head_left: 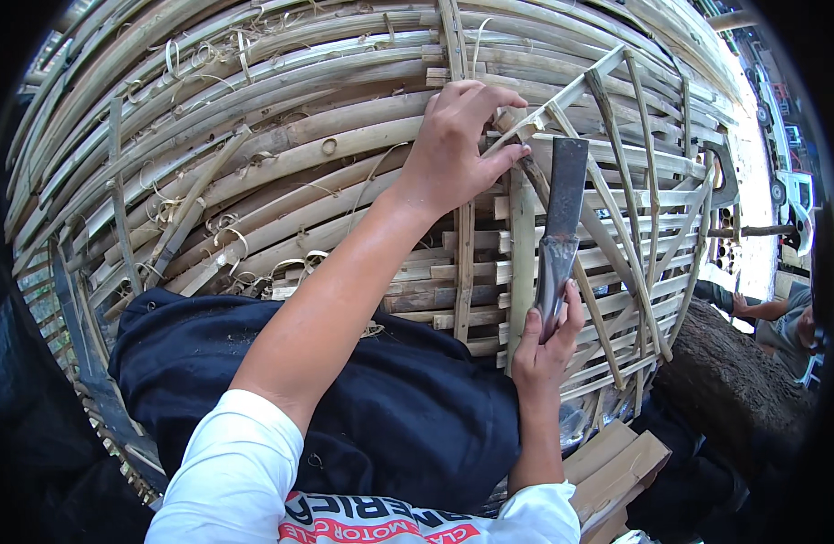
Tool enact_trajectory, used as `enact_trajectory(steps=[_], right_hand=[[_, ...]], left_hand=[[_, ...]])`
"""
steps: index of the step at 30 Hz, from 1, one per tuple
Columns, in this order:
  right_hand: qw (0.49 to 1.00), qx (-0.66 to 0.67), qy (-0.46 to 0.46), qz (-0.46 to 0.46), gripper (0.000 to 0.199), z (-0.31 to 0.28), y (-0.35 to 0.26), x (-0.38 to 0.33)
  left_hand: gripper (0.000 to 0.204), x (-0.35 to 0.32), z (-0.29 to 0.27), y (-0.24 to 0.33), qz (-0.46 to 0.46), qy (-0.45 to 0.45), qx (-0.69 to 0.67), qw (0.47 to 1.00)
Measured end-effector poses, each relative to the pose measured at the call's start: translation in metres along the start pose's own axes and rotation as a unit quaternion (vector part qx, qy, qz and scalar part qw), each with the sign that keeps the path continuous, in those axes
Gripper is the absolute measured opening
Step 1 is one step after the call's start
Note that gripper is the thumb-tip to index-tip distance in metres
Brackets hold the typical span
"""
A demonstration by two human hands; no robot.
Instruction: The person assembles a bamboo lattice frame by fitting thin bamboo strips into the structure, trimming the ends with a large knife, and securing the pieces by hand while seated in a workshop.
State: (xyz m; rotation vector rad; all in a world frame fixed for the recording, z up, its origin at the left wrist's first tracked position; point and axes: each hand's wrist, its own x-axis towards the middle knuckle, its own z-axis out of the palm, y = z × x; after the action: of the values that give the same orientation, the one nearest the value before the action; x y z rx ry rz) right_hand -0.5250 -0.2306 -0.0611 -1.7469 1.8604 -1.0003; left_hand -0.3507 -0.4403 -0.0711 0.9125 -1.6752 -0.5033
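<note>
My left hand, its arm stretched forward over the slats, has thumb and fingers closed around the near end of a pale bamboo strip. That strip belongs to a loose framework of thin crossed bamboo sticks, which stretches to the right. A darker stick passes just under my left thumb. In my right hand is a square-ended blade with a grey metal handle, held upright. The blade stands just right of my left hand, and its contact with the sticks cannot be made out.
Split bamboo slats lie side by side across the far side, with curled shavings on them. Dark cloth covers my lap. At lower right are a cardboard box and a thick log. Another person is beyond it.
</note>
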Motion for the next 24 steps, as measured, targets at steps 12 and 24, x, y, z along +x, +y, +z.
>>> enact_trajectory(steps=[12,24], right_hand=[[0.992,0.103,0.052,0.042,0.057,-0.011,0.014,-0.012],[0.996,-0.040,0.006,-0.074,0.040,-0.007,-0.021,0.001]], left_hand=[[0.023,-0.041,0.015,0.051,0.306,-0.198,0.156,0.918],[0.061,-0.052,0.024,0.023,0.236,-0.347,0.077,0.905]])
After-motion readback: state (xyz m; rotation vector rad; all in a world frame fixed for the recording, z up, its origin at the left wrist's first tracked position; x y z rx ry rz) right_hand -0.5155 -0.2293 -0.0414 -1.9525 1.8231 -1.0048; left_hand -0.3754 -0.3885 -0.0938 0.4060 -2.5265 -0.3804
